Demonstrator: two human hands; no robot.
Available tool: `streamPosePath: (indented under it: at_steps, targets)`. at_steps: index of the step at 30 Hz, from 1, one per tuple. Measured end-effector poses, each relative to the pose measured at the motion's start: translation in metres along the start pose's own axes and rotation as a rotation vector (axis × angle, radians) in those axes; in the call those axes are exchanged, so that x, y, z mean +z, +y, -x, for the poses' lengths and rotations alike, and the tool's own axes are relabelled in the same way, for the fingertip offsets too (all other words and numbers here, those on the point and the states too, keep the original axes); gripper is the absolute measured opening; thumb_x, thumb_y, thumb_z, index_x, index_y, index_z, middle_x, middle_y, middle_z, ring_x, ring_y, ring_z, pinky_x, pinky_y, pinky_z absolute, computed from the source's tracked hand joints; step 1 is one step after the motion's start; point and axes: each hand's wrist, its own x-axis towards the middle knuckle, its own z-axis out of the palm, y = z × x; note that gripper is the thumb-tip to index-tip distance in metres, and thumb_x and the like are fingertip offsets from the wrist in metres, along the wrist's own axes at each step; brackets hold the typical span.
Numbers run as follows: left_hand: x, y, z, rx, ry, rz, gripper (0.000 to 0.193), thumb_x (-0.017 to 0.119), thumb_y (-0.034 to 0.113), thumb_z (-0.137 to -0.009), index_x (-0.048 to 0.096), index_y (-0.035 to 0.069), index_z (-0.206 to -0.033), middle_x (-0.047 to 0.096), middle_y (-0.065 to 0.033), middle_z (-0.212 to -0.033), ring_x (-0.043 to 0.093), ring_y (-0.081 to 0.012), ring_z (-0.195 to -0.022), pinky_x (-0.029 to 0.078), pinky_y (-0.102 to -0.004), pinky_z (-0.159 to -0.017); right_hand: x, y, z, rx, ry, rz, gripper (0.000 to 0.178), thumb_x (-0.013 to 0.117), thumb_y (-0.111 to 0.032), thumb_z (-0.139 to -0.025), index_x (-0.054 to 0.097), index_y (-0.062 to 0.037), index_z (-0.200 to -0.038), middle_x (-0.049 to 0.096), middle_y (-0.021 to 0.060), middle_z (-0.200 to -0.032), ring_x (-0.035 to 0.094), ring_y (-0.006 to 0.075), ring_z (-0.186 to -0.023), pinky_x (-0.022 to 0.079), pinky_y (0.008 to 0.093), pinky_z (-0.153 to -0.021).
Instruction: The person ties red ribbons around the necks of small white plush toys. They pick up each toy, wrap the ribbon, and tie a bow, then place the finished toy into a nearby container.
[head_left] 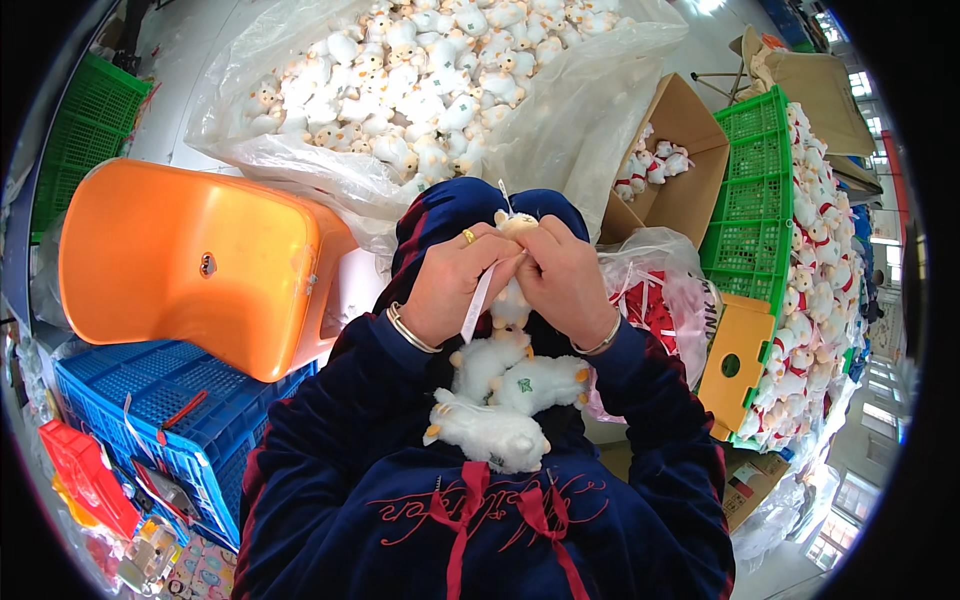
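Observation:
Over my lap, my left hand and my right hand meet fingertip to fingertip at the neck of a small white plush sheep. Both are closed in a pinch on a narrow white ribbon. One end of it hangs down below my left fingers, and a thin tip sticks up above the toy's head. My fingers cover the neck and part of the head. Several more plush sheep lie on my lap below, one with a small green mark on its fluffy side.
A large clear plastic bag full of plush sheep lies ahead. To the left are an orange chair and a blue crate. A cardboard box, a bag of red pieces and a green crate with red-trimmed toys are right.

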Motion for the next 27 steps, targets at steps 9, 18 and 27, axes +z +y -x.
streamPosePath:
  at_steps: [9, 18, 27]
  targets:
    - [-0.005, 0.004, 0.006, 0.002, -0.047, -0.004, 0.012, 0.075, -0.001, -0.090, 0.071, 0.002, -0.101, 0.071, -0.0124, -0.093, 0.070, -0.0265, -0.079, 0.057, -0.0315, -0.069, -0.051, 0.008, -0.019, 0.175, -0.461, -0.330, 0.009, 0.069, -0.008, -0.090, 0.063, -0.0017, -0.092, 0.061, 0.0155, -0.088, 0.062, 0.0359, -0.076, 0.050, 0.0415, -0.066]
    - [-0.006, 0.003, 0.006, 0.026, -0.069, -0.051, 0.015, 0.079, -0.004, -0.087, 0.072, 0.000, -0.100, 0.072, -0.0127, -0.098, 0.071, -0.0233, -0.082, 0.057, -0.0294, -0.072, -0.074, 0.013, -0.029, 0.016, -0.488, -0.312, 0.011, 0.068, -0.004, -0.089, 0.060, -0.0022, -0.083, 0.057, 0.0087, -0.081, 0.057, 0.0234, -0.069, 0.047, 0.0346, -0.062]
    - [-0.004, 0.002, 0.006, 0.013, -0.042, -0.031, 0.015, 0.076, -0.002, -0.088, 0.072, 0.002, -0.102, 0.071, -0.0116, -0.095, 0.070, -0.0256, -0.081, 0.057, -0.0312, -0.070, -0.065, 0.029, -0.010, 0.531, -0.326, -0.695, 0.012, 0.059, -0.012, -0.102, 0.063, -0.0007, -0.099, 0.058, -0.0014, -0.083, 0.052, 0.0041, -0.072, 0.041, 0.0221, -0.060]
